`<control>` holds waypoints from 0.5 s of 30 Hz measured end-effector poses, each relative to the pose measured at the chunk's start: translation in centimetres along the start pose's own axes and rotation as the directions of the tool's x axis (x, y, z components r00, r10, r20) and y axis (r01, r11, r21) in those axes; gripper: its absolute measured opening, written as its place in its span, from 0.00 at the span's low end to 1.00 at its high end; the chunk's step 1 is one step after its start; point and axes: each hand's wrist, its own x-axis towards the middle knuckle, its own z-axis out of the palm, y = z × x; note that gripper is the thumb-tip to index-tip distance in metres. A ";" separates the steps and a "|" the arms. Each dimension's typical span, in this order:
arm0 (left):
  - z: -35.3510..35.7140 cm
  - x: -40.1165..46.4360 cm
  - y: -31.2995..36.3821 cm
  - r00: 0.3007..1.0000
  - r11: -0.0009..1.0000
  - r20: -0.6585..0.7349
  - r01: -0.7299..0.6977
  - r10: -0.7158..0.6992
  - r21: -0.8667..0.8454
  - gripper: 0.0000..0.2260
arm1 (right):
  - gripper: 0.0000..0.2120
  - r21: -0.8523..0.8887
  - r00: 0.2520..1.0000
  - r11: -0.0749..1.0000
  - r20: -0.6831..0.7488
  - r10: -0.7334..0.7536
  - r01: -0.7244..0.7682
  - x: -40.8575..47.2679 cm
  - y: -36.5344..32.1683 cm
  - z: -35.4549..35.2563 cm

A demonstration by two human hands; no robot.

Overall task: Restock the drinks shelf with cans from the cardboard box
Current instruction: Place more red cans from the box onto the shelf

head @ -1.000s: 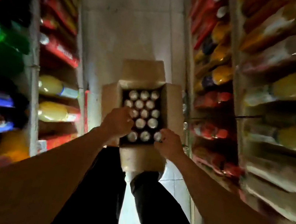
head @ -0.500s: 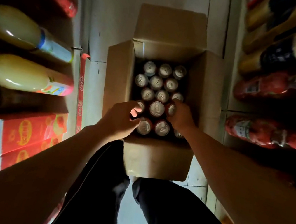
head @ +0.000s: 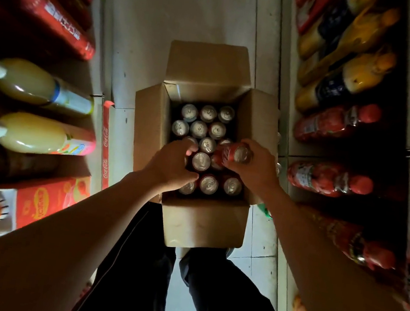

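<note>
Can in right hand, above box

Right hand holds a red can above the open cardboard box; left hand reaches among cans.

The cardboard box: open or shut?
Open: the cardboard box has its flaps folded outward, leaving can tops exposed.

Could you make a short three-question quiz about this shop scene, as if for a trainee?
1. True or false: the right hand holds a red can lifted above the others.
2. Where is the left hand? A) on a shelf B) down among the cans in the cardboard box C) at the person's side
3. Fill in: the box's flaps are ___.

Key: 1 true; 2 B; 3 open.
</note>
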 end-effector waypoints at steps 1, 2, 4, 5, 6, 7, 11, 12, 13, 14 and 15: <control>-0.9 -0.3 1.8 0.997 0.997 -0.003 -0.075 0.075 -0.033 0.26 | 0.29 0.059 1.000 0.998 -0.006 -0.001 0.001 -1.2 -2.0 -2.2; -1.7 -0.6 3.4 0.989 0.987 0.009 -0.146 0.147 -0.065 0.31 | 0.26 0.135 1.000 0.991 0.001 0.008 -0.008 -2.6 -3.8 -4.1; -4.8 -1.4 8.7 0.952 0.954 0.083 -0.289 0.295 -0.080 0.44 | 0.18 0.341 1.000 0.940 -0.009 0.027 -0.022 -6.2 -9.1 -9.7; -6.5 -2.2 11.7 0.927 0.934 0.118 -0.348 0.355 -0.076 0.46 | 0.16 0.425 0.999 0.905 -0.023 0.024 -0.012 -8.3 -12.0 -12.6; -8.3 -3.1 14.8 0.901 0.913 0.148 -0.401 0.409 -0.083 0.44 | 0.15 0.470 0.999 0.882 -0.040 0.003 0.016 -10.3 -14.9 -15.4; -9.9 -3.7 17.3 0.881 0.895 0.161 -0.436 0.445 -0.089 0.39 | 0.14 0.474 0.998 0.879 -0.057 -0.023 0.047 -11.8 -17.1 -17.5; -16.4 -9.7 30.1 0.819 0.819 0.053 -0.565 0.571 -0.101 0.24 | 0.18 0.456 0.953 0.861 -0.287 -0.097 0.225 -19.7 -26.7 -27.9; -17.9 -11.6 33.2 0.803 0.799 0.038 -0.585 0.594 -0.139 0.24 | 0.23 0.471 0.929 0.839 -0.356 -0.101 0.272 -22.3 -29.0 -30.4; -19.5 -14.1 37.9 0.775 0.767 0.042 -0.613 0.630 -0.189 0.25 | 0.27 0.443 0.891 0.841 -0.444 -0.096 0.312 -25.5 -31.2 -34.0; -19.7 -14.6 38.7 0.777 0.757 0.024 -0.606 0.630 -0.244 0.26 | 0.30 0.448 0.882 0.838 -0.465 -0.079 0.311 -26.3 -32.1 -34.1; -20.3 -15.9 41.0 0.754 0.723 0.011 -0.625 0.657 -0.293 0.27 | 0.31 0.453 0.864 0.833 -0.500 -0.057 0.317 -27.7 -33.3 -35.1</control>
